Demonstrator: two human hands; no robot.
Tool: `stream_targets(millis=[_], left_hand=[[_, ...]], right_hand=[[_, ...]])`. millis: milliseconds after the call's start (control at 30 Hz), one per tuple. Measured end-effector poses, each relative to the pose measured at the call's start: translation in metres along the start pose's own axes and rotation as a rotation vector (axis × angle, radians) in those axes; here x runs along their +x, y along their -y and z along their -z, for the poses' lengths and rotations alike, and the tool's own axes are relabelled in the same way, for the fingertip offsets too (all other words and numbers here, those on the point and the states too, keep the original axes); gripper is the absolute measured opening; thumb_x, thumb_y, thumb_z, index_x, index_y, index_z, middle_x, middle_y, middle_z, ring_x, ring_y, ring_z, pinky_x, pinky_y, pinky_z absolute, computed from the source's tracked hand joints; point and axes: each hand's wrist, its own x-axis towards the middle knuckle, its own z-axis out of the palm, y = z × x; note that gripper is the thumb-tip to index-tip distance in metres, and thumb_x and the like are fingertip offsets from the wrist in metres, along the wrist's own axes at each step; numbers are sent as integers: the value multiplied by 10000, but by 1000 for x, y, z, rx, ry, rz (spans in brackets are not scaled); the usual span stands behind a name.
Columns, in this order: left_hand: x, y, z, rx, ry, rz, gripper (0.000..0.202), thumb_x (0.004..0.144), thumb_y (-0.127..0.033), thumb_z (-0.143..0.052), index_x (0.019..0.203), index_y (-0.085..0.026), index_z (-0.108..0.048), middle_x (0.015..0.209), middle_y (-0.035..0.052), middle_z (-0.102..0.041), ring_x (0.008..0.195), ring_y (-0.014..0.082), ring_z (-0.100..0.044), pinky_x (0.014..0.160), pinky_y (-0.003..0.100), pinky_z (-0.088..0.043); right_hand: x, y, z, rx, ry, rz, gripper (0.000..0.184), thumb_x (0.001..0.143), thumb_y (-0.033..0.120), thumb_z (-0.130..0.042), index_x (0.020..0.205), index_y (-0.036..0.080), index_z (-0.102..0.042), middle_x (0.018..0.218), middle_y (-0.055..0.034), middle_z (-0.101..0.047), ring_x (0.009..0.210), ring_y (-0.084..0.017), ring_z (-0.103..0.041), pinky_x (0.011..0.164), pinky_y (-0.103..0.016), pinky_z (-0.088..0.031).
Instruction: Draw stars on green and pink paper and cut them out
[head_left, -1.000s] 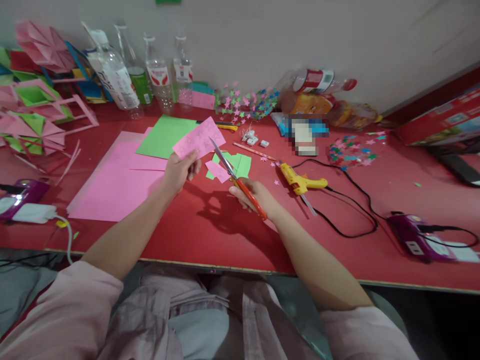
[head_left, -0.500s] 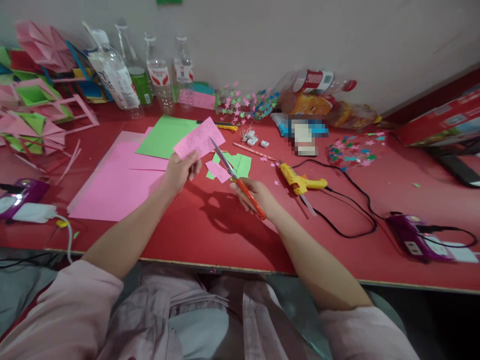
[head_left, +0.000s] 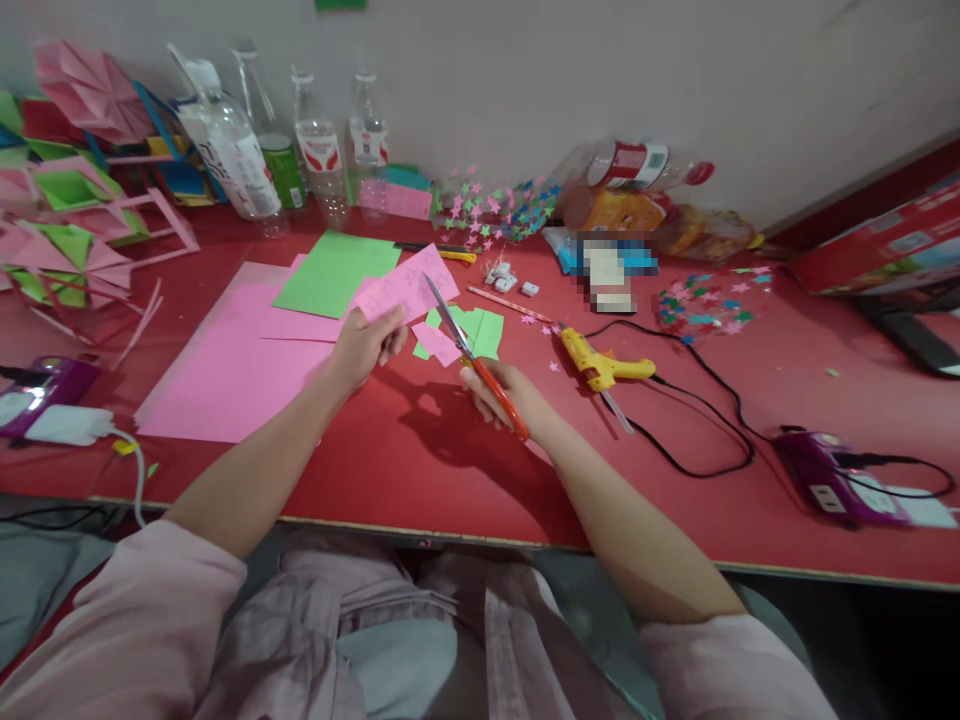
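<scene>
My left hand pinches the lower left end of a pink paper strip with star outlines drawn on it. In my right hand are scissors with red-orange handles, their blades pointing up and left. The blade tips lie at the strip's right part; whether they touch the paper I cannot tell. Below the strip, small green and pink paper scraps lie on the red table. Behind my left hand are a green sheet and large pink sheets.
A yellow glue gun with its black cord lies right of my right hand. A pencil and yellow cutter lie behind. Plastic bottles line the wall; folded paper models stand left, a purple power strip right.
The pink strip and my left hand have shifted slightly right and down, and the strip is tilted a little differently. The scissors have barely moved.
</scene>
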Motion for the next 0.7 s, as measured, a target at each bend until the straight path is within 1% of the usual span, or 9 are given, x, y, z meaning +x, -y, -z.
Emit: stream_targets(millis=[133, 300, 367, 533, 700], left_hand=[[0, 0, 0, 4, 1, 7, 391, 869, -315, -529, 512, -172, -460, 409, -59, -434, 313, 18, -328, 335, 151, -239], [0, -2, -1, -18, 3, 4, 352, 860, -324, -539, 547, -173, -490, 408, -64, -432, 309, 20, -323, 329, 153, -234], [0, -2, -1, -25, 22, 4, 347, 853, -335, -546, 551, -175, -490, 406, -63, -431, 311, 24, -328, 328, 156, -234], [-1, 1, -1, -27, 119, 5, 351, 848, -358, -550, 555, -175, -489, 405, -61, -430, 309, 25, -321, 331, 167, -218], [0, 5, 0, -34, 121, 0, 359, 850, -371, -549, 557, -175, -480, 407, -63, -431, 308, 23, -324, 331, 169, -205]], right_hand=[[0, 0, -1, -12, -21, 6, 430, 822, 614, -495, 686, 221, -385, 378, 82, -400, 313, -83, -371, 368, -220, -312], [0, -1, -3, -8, -19, 2, 444, 795, 624, -533, 686, 223, -375, 378, 87, -413, 305, -85, -378, 365, -223, -326], [0, -2, -4, 2, -20, 11, 453, 792, 637, -526, 689, 224, -371, 390, 87, -418, 310, -81, -378, 371, -223, -329], [2, -4, -4, -10, -42, 39, 459, 803, 646, -499, 686, 224, -360, 411, 84, -416, 335, -80, -393, 386, -218, -330], [2, -1, -3, -3, -55, 16, 444, 811, 605, -510, 656, 223, -348, 392, 82, -400, 322, -78, -378, 380, -219, -325]])
